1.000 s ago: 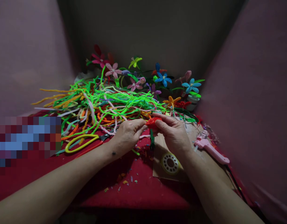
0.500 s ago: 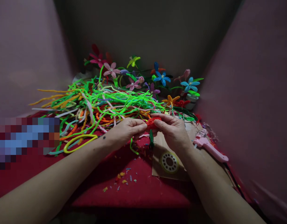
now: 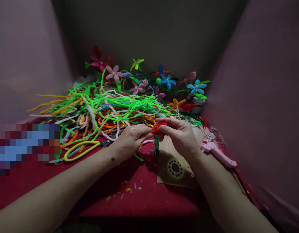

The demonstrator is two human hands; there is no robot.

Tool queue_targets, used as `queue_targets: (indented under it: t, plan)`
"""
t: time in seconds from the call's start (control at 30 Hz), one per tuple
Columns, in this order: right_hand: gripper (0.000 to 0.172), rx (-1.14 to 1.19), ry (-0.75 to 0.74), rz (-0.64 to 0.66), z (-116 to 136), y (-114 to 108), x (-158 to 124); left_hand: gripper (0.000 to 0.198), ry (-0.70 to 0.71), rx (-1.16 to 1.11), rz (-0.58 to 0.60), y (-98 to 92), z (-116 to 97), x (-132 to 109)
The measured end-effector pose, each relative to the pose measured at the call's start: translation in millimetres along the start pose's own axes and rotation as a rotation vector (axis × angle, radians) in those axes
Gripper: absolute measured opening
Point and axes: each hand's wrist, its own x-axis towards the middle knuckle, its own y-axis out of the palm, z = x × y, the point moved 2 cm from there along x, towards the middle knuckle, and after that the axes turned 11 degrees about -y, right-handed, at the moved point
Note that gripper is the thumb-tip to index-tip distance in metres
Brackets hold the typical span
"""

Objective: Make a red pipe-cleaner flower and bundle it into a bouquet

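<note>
Beyond the tape roll (image 3: 175, 177), left hand (image 3: 132, 137) and right hand (image 3: 182, 134) pinch a red fuzzy piece (image 3: 159, 128), seemingly shaping it; the next move likely calls for light, steady pressure.

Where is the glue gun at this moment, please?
In the head view, the glue gun lies on the right side, just to the right of the right hand and forearm.

Clockwise around the right hand (image 3: 180, 135): flowers (image 3: 167, 82) at twelve o'clock, glue gun (image 3: 218, 152) four, tape roll (image 3: 170, 171) six, pipe cleaners (image 3: 130, 106) ten.
</note>
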Motion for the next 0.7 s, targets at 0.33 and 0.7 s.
queue_targets:
  t: [0.33, 0.7]
  plan:
    - [0.015, 0.039, 0.006, -0.009, -3.5, 2.9, -2.4, 0.023, 0.232, 0.286, -0.205, 4.2, -1.5, -4.4]
    - [0.029, 0.137, -0.022, -0.065, -0.5, 3.6, -2.8, 0.018, 0.187, 0.173, -0.386, -0.2, -3.2, -6.7]
